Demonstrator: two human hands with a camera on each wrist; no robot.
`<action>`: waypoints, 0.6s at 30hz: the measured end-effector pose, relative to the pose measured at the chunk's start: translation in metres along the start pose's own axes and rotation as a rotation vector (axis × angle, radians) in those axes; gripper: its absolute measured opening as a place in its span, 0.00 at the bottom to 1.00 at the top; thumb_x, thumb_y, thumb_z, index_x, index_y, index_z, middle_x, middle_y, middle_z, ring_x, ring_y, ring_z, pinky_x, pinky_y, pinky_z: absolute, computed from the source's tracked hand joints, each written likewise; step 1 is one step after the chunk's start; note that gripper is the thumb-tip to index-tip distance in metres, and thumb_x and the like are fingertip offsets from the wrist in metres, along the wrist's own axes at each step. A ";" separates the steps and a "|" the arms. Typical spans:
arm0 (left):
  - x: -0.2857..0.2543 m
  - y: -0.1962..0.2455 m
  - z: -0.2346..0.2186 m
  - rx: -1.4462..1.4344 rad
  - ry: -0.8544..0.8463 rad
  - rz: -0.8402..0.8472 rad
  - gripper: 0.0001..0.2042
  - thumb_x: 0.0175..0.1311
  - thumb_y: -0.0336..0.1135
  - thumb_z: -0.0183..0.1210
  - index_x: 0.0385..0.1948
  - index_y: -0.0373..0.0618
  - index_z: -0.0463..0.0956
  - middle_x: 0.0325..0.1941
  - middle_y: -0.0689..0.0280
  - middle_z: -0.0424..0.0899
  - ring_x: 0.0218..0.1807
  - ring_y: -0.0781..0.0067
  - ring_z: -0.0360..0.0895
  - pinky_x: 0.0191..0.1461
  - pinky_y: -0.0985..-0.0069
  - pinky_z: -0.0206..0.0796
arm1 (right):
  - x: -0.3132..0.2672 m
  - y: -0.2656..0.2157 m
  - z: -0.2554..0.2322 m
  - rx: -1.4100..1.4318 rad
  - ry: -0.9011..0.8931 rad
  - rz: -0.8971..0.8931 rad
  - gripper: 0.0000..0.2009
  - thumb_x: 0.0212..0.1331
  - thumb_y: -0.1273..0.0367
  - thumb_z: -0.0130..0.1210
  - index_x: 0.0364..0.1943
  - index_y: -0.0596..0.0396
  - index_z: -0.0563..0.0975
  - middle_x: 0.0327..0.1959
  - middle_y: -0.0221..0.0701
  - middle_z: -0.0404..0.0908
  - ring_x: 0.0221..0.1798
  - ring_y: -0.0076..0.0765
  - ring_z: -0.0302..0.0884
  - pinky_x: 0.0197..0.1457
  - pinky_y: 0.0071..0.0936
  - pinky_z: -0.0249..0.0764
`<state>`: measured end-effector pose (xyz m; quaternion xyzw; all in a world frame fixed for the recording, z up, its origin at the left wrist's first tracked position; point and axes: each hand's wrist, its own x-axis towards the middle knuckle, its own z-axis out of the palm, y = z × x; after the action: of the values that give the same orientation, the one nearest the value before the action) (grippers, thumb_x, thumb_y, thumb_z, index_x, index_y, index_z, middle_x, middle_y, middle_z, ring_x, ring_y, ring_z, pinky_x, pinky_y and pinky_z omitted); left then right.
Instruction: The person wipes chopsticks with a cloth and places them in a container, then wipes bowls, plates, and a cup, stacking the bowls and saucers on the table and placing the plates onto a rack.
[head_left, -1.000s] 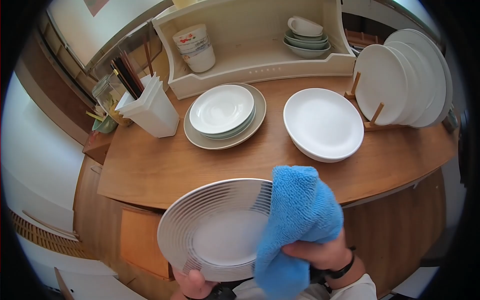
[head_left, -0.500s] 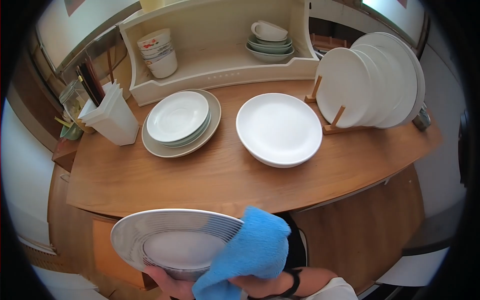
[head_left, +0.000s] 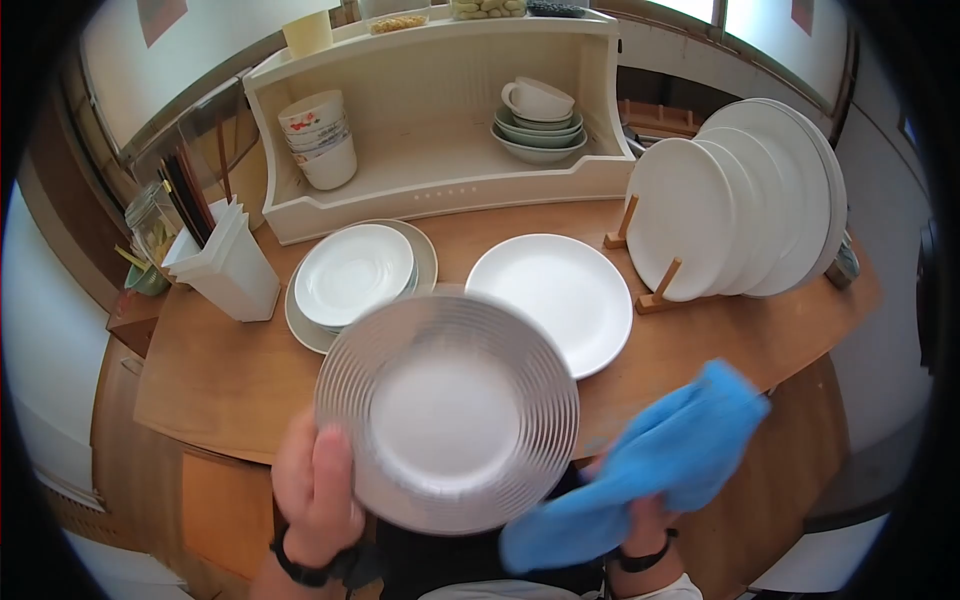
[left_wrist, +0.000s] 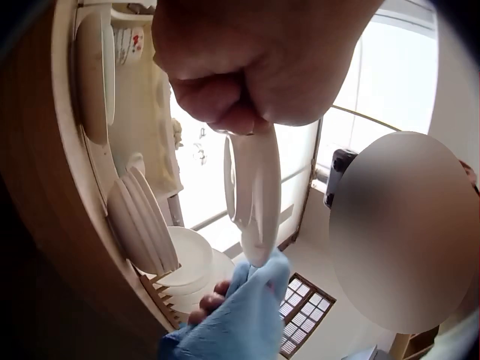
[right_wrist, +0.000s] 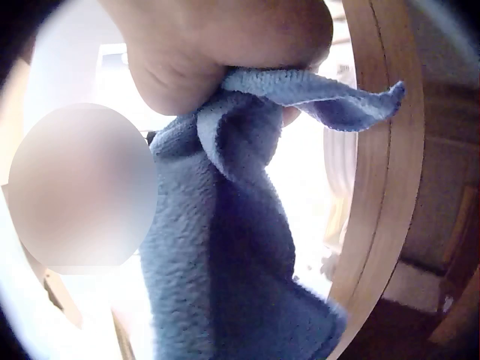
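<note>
My left hand grips a round white plate with ringed ridges on its rim by its left edge, thumb on the front. The plate is raised in front of me, tilted so its face shows, and overlaps the table's front edge in the head view. To the right, my right hand holds a blue cloth, bunched in the fingers and blurred. In the right wrist view the cloth hangs in folds. From the left wrist camera the plate appears edge-on, the cloth close by its far edge.
Behind the held plate are a stack of white plates and a smaller plate stack. Upright plates stand in a wooden rack at right. A white chopstick holder stands left; a cream shelf with bowls and cups stands at the back.
The ridged plate has risen and turned its face more toward the camera. My right hand and the cloth have moved off it to the right. The head view has shifted too.
</note>
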<state>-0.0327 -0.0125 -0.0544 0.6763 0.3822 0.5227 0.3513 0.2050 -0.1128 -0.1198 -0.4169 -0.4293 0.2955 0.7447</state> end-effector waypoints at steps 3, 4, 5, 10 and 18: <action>0.053 0.009 0.026 -0.154 -0.121 -0.053 0.16 0.73 0.36 0.41 0.50 0.31 0.70 0.37 0.64 0.78 0.33 0.81 0.71 0.37 0.83 0.64 | 0.005 0.011 -0.042 -0.092 0.457 -0.113 0.24 0.64 0.55 0.54 0.52 0.61 0.69 0.43 0.39 0.76 0.41 0.33 0.76 0.45 0.31 0.75; 0.068 0.011 0.033 -0.162 -0.154 -0.058 0.16 0.73 0.35 0.41 0.51 0.32 0.70 0.35 0.65 0.78 0.31 0.82 0.71 0.35 0.84 0.64 | 0.009 0.014 -0.047 -0.087 0.449 -0.118 0.24 0.64 0.55 0.54 0.52 0.61 0.69 0.43 0.39 0.76 0.41 0.33 0.76 0.45 0.31 0.75; 0.080 0.009 0.041 -0.263 -0.230 -0.192 0.16 0.74 0.36 0.42 0.51 0.33 0.70 0.31 0.68 0.77 0.25 0.86 0.67 0.28 0.86 0.60 | 0.014 0.016 -0.051 -0.140 0.556 -0.136 0.22 0.64 0.57 0.55 0.53 0.62 0.70 0.44 0.38 0.77 0.43 0.33 0.76 0.47 0.32 0.74; 0.107 -0.001 0.072 -0.354 -0.301 -0.340 0.14 0.74 0.37 0.42 0.50 0.37 0.71 0.23 0.73 0.73 0.19 0.88 0.64 0.20 0.86 0.57 | 0.013 0.015 -0.058 -0.265 0.406 -0.169 0.19 0.63 0.64 0.56 0.53 0.62 0.71 0.47 0.36 0.77 0.47 0.34 0.75 0.53 0.34 0.72; 0.109 0.001 0.081 -0.219 -0.417 -0.344 0.16 0.75 0.37 0.41 0.53 0.37 0.70 0.25 0.73 0.74 0.20 0.88 0.65 0.24 0.86 0.59 | 0.004 0.025 -0.063 -0.450 0.166 -0.156 0.11 0.62 0.68 0.56 0.45 0.59 0.78 0.43 0.35 0.81 0.44 0.38 0.78 0.51 0.34 0.72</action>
<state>0.0640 0.0773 -0.0230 0.6523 0.3524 0.3433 0.5766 0.2610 -0.1204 -0.1582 -0.5607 -0.4526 0.0991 0.6863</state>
